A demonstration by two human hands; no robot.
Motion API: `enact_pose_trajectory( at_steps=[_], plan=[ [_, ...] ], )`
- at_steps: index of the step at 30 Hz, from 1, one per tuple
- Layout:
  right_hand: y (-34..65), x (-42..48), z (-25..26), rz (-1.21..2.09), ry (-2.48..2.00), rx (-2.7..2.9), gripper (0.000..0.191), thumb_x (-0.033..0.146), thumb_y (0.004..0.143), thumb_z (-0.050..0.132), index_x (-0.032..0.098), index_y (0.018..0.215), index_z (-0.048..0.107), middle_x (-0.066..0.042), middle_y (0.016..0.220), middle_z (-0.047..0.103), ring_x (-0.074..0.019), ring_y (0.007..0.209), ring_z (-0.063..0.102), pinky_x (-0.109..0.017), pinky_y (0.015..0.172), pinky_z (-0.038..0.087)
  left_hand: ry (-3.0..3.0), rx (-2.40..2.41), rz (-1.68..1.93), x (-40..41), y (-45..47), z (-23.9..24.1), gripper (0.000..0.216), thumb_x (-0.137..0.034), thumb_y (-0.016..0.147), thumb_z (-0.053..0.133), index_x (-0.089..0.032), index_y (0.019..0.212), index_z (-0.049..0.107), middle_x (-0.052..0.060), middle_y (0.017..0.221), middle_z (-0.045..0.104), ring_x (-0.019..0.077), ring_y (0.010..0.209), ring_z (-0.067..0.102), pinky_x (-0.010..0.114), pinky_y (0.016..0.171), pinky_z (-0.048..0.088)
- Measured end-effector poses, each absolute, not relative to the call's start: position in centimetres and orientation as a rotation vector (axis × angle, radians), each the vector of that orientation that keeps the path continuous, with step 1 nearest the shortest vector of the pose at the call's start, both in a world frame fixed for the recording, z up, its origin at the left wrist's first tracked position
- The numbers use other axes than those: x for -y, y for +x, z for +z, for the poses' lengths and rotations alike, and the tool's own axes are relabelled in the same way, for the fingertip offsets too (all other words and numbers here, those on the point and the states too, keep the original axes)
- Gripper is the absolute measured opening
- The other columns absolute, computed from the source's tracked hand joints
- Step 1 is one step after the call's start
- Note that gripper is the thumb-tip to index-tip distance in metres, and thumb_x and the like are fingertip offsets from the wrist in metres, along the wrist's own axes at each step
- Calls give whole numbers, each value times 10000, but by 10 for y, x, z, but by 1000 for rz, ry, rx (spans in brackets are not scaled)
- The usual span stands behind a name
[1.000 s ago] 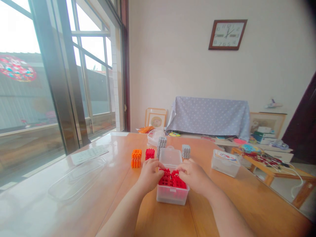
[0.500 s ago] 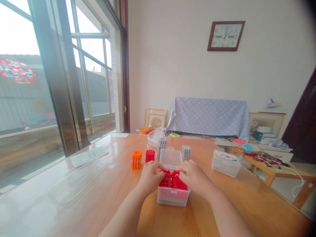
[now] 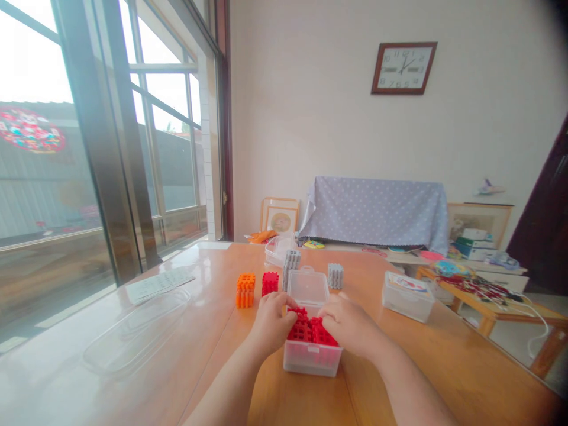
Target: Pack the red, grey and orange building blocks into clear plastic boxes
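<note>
While your forearms are reaching forward over the table [image 3: 213, 337], you are curling your left hand [image 3: 270, 322] and right hand [image 3: 350, 322] around the red blocks [image 3: 310, 332], gripping them from either side as they are sitting heaped in the clear box [image 3: 312, 360]. Compared with a second ago, both hands are staying on that pile, pressing slightly closer together.

Clutter on a wooden table [image 3: 213, 331]
Orange cube [image 3: 245, 290] near grey stack [image 3: 335, 276]; clear tray [image 3: 133, 331] at left; clock [image 3: 403, 67] on wall.
</note>
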State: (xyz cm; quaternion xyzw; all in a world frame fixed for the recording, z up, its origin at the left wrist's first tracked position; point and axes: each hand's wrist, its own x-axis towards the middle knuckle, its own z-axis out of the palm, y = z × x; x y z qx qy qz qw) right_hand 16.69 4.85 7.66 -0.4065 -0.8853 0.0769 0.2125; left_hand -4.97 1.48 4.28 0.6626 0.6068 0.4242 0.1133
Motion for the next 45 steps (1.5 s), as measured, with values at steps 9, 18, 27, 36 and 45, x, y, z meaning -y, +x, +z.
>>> enact_pose_trajectory(
  at_steps=[9, 18, 27, 36, 45],
  plan=[
    [165, -43, 84, 187, -1197, 2367, 317, 298, 962, 454, 327, 931, 768, -50, 929, 676, -230, 955, 545, -350, 851, 349, 1929, -1769, 1259, -16, -52, 40, 195, -165, 747, 613, -242, 912, 684, 37, 1114, 677, 266, 1173, 534, 413, 1049, 398],
    [155, -39, 81, 165, -1214, 2383, 264, 287, 934, 516, 309, 841, 763, -45, 933, 677, -222, 973, 531, -367, 867, 323, 1937, -1757, 1252, -15, -52, 40, 203, -164, 764, 595, -263, 884, 726, 30, 1146, 674, 265, 1209, 521, 413, 1073, 374],
    [154, -44, 77, 228, -1212, 2393, 252, 307, 935, 528, 264, 772, 716, -29, 833, 671, -211, 923, 539, -328, 810, 341, 1958, -1741, 1257, -13, -52, 43, 155, -172, 770, 617, -252, 851, 722, 31, 1096, 689, 270, 1184, 534, 412, 1059, 381],
    [165, -55, 74, 267, -1128, 2284, 374, 366, 962, 448, 250, 729, 716, -31, 806, 685, -215, 931, 575, -311, 822, 391, 1967, -1701, 1272, -13, -52, 44, 156, -156, 765, 621, -253, 847, 711, 12, 1044, 689, 243, 1144, 547, 405, 1068, 367],
    [223, -101, 49, 411, -1367, 2158, 261, 356, 874, 513, 240, 956, 732, -30, 863, 736, -211, 839, 639, -307, 759, 454, 1968, -1727, 1253, -13, -54, 45, 227, -146, 745, 602, -252, 924, 694, 28, 1099, 676, 266, 1178, 528, 408, 1044, 396]
  ],
)
